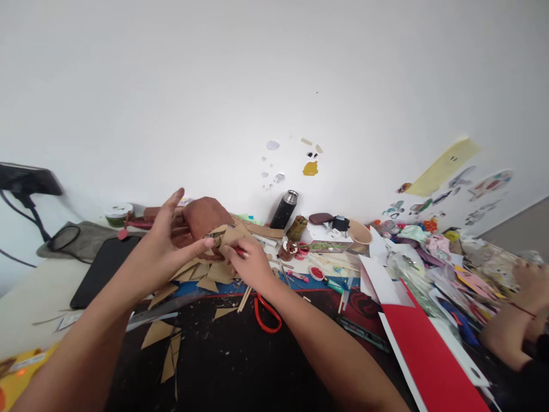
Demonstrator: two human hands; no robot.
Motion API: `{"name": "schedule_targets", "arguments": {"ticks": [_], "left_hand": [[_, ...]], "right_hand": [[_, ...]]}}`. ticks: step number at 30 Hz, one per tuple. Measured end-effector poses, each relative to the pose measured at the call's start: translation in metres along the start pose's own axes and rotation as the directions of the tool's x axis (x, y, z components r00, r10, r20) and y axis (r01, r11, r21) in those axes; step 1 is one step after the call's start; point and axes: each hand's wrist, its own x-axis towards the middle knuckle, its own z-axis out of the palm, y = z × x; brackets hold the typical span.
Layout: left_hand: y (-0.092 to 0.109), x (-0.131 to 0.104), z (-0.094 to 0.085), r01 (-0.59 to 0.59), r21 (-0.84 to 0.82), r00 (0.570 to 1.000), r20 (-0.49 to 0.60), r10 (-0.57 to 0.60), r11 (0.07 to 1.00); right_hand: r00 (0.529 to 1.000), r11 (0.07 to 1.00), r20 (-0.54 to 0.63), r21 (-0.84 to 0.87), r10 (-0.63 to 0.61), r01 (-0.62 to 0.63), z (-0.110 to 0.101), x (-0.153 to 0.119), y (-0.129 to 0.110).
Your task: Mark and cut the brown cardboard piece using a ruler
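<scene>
A brown rounded clay form [207, 216] stands near the wall, with cardboard pieces at its lower front. My left hand [169, 243] is beside it, fingers spread, the thumb reaching toward a small cardboard piece [234, 233]. My right hand [251, 263] is closed at the cardboard, its fingertips pinched around something red and small that I cannot make out. Cut cardboard scraps [214, 272] are heaped below both hands. Red-handled scissors [268, 313] lie just under my right wrist.
Behind stand a black flask [284, 210] and small jars. A black tablet [105, 269] lies left. A red board [424, 349] and piled craft materials [424, 246] fill the right. Another person's arm [514, 320] is at the right edge. A cutter [362, 333] lies on the black mat.
</scene>
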Motion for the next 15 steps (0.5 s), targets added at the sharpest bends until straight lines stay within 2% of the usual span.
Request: {"name": "schedule_targets", "arguments": {"ticks": [2, 5, 7, 11, 15], "left_hand": [[-0.002, 0.001, 0.003, -0.002, 0.003, 1.0, -0.018, 0.002, 1.0], [-0.005, 0.002, 0.005, 0.019, -0.003, 0.998, -0.056, -0.019, 1.0], [-0.006, 0.003, 0.006, 0.02, 0.004, 0.998, -0.053, -0.02, 1.0], [-0.008, 0.001, 0.013, -0.026, 0.056, 1.0, 0.017, 0.025, 0.998], [-0.015, -0.004, 0.025, -0.047, 0.14, 0.98, 0.196, 0.019, 0.989]], "right_hand": [[0.998, 0.996, -0.012, 0.075, -0.054, 0.055, -0.003, -0.024, 0.01], [0.982, 0.985, 0.095, -0.039, -0.161, 0.165, -0.006, -0.056, 0.022], [0.963, 0.962, 0.192, -0.161, -0.188, 0.22, -0.008, -0.068, 0.028], [0.95, 0.898, 0.29, -0.377, -0.117, 0.226, -0.017, -0.073, 0.034], [0.959, 0.857, 0.28, -0.5, 0.029, 0.12, -0.039, -0.074, 0.042]]}}
